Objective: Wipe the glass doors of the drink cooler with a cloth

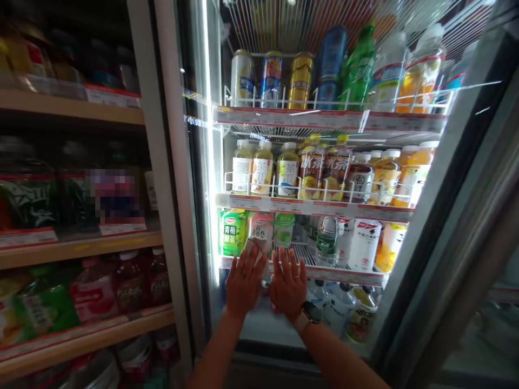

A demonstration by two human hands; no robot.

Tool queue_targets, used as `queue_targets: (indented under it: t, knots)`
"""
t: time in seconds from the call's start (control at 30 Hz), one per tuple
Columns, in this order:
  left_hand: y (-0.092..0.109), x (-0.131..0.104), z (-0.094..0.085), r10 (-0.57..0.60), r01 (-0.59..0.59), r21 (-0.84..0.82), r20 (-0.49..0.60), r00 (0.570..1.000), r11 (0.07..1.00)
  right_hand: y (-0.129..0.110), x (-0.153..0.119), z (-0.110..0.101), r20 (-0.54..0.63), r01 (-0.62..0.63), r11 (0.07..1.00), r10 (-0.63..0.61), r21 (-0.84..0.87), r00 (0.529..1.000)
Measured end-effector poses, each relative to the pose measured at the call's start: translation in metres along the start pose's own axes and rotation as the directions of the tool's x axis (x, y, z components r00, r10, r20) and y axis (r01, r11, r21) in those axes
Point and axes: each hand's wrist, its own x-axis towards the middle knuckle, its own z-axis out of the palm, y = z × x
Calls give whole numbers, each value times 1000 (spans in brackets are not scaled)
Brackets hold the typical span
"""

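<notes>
Pressing a thin, crumpled cloth (256, 246) flat beneath the fingertips of the left hand (243, 278), against the smooth, reflective glass door (263, 327). Extending the left fingers nearly straight over the cloth, unclenched. Spreading the right hand (288, 281) just beside, palm toward the glass, fingers straight and free of any hold; contact with the pane impossible to confirm. Wearing a slim ring on the right hand and a rounded, glossy watch (311, 312) with a pale band on the right wrist.

Facing, behind the glass and directly beyond the cloth, a pink drink pack (261, 224); to its left, a shiny green pack (233, 232). Showing, above and right of the right hand, a clear, ribbed plastic bottle (326, 240) and a smooth white pack (364, 246). Stacked higher above the hands, on wire racks: capped tea bottles (287, 168), then cylindrical metal cans (301, 81). Set well left of the hands: flat-edged wooden shelves (81, 252).
</notes>
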Motion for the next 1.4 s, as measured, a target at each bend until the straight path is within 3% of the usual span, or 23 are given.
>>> queue_targets:
  t: [0.17,0.27,0.33,0.4,0.57,0.67,0.8,0.93,1.07,1.17,1.27,1.4]
  knots:
    - [-55,-11,-20,-107,107,58,-13,994,993,-2,2,-2,5,-9,1000,9,-15,1000]
    - [-69,-15,-23,-232,233,21,-47,972,972,-2,3,-4,0,-13,1000,13,-13,1000]
    - [-60,-14,-19,-307,305,-37,-77,949,952,-3,3,-3,0,-13,1000,13,-12,1000]
    - [-38,-9,-10,-348,340,-90,-108,931,936,-3,2,-3,7,-12,1000,12,-15,1000]
    - [29,3,15,-268,253,-142,-99,958,957,-2,-2,2,-2,-13,1000,13,-23,1000]
    - [43,7,20,-233,217,-131,-120,965,967,0,-4,4,-20,-10,1000,9,-21,1000]
    - [35,10,16,-159,147,-95,-130,979,985,0,-3,3,-22,-11,1000,10,-19,1000]
    - [4,6,4,-74,71,-37,-88,993,997,0,-1,-1,10,3,1000,-3,-26,1000]
    - [-45,-5,-12,-195,198,19,-114,974,980,-1,1,-3,23,-8,999,8,-34,1000]
    - [-70,-11,-22,-345,348,3,-129,930,937,-2,1,-3,20,-14,999,14,-33,1000]
    - [-62,-10,-20,-421,419,-44,-132,897,907,-3,2,-3,10,-12,1000,12,-24,1000]
    - [-12,-2,0,-357,344,-115,-128,925,932,-3,1,-1,8,-11,1000,11,-20,1000]
